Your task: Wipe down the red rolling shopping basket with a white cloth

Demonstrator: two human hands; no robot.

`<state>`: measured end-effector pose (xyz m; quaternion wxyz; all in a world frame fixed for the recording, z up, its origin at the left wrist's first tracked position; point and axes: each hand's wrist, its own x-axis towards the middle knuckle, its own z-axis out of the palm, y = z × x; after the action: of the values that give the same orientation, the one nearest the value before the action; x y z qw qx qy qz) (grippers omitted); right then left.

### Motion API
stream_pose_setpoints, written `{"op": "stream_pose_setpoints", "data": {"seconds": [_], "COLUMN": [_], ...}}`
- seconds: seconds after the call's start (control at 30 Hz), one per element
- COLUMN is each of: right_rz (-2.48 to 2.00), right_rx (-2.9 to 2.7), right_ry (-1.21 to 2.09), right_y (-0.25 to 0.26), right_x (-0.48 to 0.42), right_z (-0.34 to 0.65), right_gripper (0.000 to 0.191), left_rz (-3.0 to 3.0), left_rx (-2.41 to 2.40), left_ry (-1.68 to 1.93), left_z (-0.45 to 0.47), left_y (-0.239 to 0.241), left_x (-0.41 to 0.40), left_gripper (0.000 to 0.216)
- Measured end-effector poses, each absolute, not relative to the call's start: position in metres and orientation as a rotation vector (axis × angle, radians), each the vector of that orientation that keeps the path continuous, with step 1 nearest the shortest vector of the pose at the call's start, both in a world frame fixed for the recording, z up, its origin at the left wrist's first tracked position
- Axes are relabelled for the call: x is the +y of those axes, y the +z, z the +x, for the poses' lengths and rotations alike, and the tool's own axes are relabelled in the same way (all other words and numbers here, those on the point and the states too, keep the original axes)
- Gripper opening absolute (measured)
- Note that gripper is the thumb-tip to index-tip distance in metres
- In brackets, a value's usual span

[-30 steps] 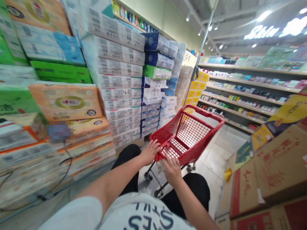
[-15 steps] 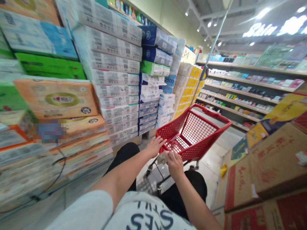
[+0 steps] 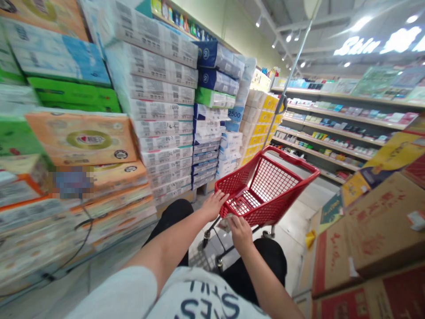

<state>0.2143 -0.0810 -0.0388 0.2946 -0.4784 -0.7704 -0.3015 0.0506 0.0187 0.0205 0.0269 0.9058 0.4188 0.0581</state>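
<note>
Head view, only view. Red cart (image 3: 269,179) stands on the tiled floor (image 3: 292,221) in the middle of the aisle, just ahead of the person's knees; plastic mesh basket, tilted so its far rim sits higher than the near rim, no goods visible in the basket. Wheels and dark frame partly visible under the near end. Left hand (image 3: 214,204): laid on the near-left corner of the basket rim, fingers stretched out and relaxed, lying along the rim, not wrapped around it. Right hand (image 3: 239,231): at the middle of the near rim, fingers curled over its edge in a closed grip, knuckles toward the camera. A pale crumpled scrap (image 3: 226,221) shows just left of the right hand, touching the rim; whether the fingers pinch it cannot be told. Both forearms run from the lower frame up to the cart; white printed shirt and dark trousers below. Left side of the aisle: tall stacks of wrapped tissue packs (image 3: 162,115), orange, green, blue and white, close beside the cart's left side. Right side: brown cardboard boxes (image 3: 375,221) stacked at the floor's right edge, near the cart but apart from it. A yellow scrap (image 3: 309,238) lies on the floor against the boxes. Beyond: stocked shelves (image 3: 338,128) along the far right, and a slanted metal pole (image 3: 288,79) rising behind the cart's far rim.
</note>
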Motion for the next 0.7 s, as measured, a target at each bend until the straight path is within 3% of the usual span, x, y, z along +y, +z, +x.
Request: {"op": "stream_pose_setpoints", "data": {"seconds": [0.13, 0.4, 0.6, 0.7], "right_rz": [-1.337, -1.237, -1.215, -1.182], "right_rx": [-2.034, -2.005, -1.961, -1.966], "right_ry": [-0.784, -0.741, -0.8, -0.771], "right_y": [-0.068, -0.03, -0.063, -0.056], "right_x": [-0.085, -0.08, -0.083, -0.086], "right_z": [0.209, 0.207, 0.211, 0.209], "right_gripper": [0.025, 0.031, 0.021, 0.025], "left_rz": [2.778, 2.747, 2.745, 2.753], "left_rx": [1.283, 1.286, 1.301, 1.309], "left_ry": [0.175, 0.163, 0.147, 0.149], "left_z": [0.048, 0.047, 0.045, 0.046], "left_y": [0.018, 0.021, 0.021, 0.019], "left_x": [0.018, 0.019, 0.017, 0.02], "left_gripper": [0.071, 0.079, 0.072, 0.073]}}
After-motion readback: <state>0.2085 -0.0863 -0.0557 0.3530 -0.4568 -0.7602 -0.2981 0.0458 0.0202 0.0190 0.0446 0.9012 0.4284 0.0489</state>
